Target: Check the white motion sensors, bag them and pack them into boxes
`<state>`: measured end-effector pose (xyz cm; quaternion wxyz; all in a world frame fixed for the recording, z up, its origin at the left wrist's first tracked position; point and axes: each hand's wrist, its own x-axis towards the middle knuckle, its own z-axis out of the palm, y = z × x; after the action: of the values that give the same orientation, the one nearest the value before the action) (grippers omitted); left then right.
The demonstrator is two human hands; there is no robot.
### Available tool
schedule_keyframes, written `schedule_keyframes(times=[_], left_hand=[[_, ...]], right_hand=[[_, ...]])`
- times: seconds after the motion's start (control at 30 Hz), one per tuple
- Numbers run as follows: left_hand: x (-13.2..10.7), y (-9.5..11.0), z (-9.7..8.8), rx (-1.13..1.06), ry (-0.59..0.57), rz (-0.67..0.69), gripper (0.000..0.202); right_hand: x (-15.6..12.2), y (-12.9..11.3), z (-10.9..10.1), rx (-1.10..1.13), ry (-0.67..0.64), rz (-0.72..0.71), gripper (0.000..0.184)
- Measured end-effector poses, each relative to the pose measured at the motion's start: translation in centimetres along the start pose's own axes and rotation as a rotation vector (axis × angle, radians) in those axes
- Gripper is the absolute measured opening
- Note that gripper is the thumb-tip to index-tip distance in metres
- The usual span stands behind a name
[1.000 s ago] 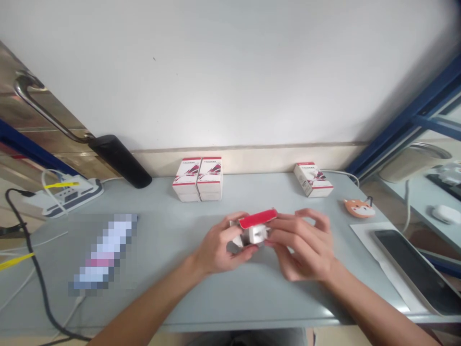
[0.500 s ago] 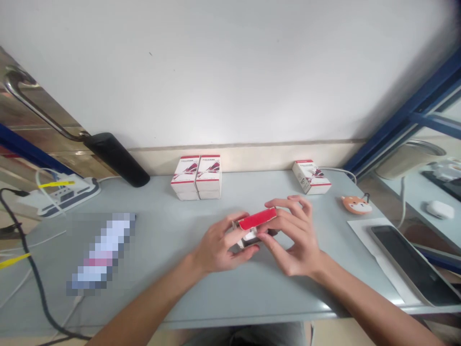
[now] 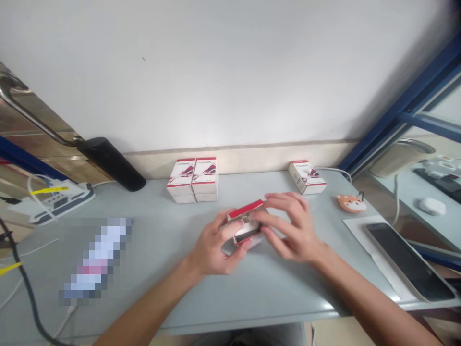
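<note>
Fingers [image 3: 236, 234] of the left hand [image 3: 212, 247] clasped the small box [image 3: 245, 231] from beneath, right hand [image 3: 293, 233] pinching its red flap [image 3: 247, 210] above them; firm lower support seemed best.

Red-and-white boxes, four counted: one held box [image 3: 247, 222] between my left hand [image 3: 212, 250] and right hand [image 3: 293, 230]; two paired boxes [image 3: 192, 179] behind it; one single box [image 3: 307, 177] behind it, rightward. One phone [image 3: 406, 259] to its right.
</note>
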<state>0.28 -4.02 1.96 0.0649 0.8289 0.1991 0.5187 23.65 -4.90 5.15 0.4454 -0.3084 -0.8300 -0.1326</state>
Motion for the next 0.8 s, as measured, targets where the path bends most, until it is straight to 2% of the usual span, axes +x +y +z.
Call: schedule_keyframes(times=[0.07, 0.17, 0.27, 0.37, 0.47, 0.57, 0.7, 0.8], left_hand=[[0.3, 0.3, 0.0, -0.011, -0.002, -0.022, 0.049], [0.5, 0.6, -0.1, -0.029, -0.008, -0.048, 0.046], [0.5, 0.8, -0.1, -0.035, -0.024, -0.05, 0.044], [0.7, 0.9, -0.3, -0.03, -0.025, -0.057, 0.042], [1.0, 1.2, -0.6, -0.012, -0.03, -0.058, 0.038], [1.1, 1.4, -0.9, 0.007, -0.029, -0.06, 0.035], [0.9, 1.5, -1.0, 0.016, -0.032, -0.092, 0.035], [0.8, 1.5, -1.0, 0.014, -0.039, -0.121, 0.033]], right_hand=[[-0.2, 2.3, -0.4, -0.076, 0.131, 0.075, 0.036], [-1.4, 7.3, -1.0, -0.346, 0.181, 0.406, 0.031], [-3.6, 12.4, -1.3, -0.561, 0.108, 0.68, 0.036], [-5.8, 15.5, -1.1, -0.561, -0.062, 0.806, 0.043], [-7.0, 16.3, -0.5, -0.503, -0.153, 0.859, 0.042], [-7.2, 16.2, -0.2, -0.484, -0.151, 0.887, 0.035], [-6.7, 16.0, -0.4, -0.444, -0.11, 0.881, 0.03], [-5.2, 14.9, -0.8, -0.345, 0.005, 0.831, 0.034]])
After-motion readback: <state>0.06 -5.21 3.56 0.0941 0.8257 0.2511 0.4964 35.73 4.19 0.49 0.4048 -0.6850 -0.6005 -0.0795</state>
